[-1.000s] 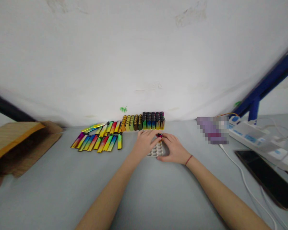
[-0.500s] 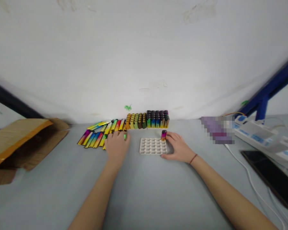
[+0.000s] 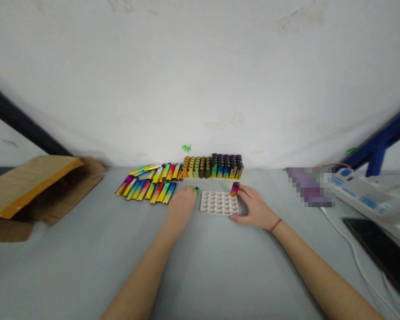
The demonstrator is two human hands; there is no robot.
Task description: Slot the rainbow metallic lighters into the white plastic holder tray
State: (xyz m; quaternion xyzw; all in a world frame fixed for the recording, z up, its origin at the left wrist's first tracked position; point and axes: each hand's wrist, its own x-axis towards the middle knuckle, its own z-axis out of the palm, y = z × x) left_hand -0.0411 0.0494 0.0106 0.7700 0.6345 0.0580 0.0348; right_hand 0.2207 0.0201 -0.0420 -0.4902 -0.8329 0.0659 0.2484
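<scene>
A white tray with rows of empty sockets lies on the grey table. One multicoloured lighter stands in its far right corner. My right hand rests against the tray's right side, fingers curled by that lighter. My left hand is closed round a green-tipped lighter just left of the tray. Several loose coloured lighters lie flat further left. A filled block of upright lighters stands behind the tray by the wall.
An open cardboard box lies at the far left. A white power strip with cables, a dark phone and a blurred purple item sit at the right. A white wall rises right behind the table.
My left hand went from the tray out to the loose lighters, closed on one and came back beside the tray. The right hand stayed at the tray's right edge.
</scene>
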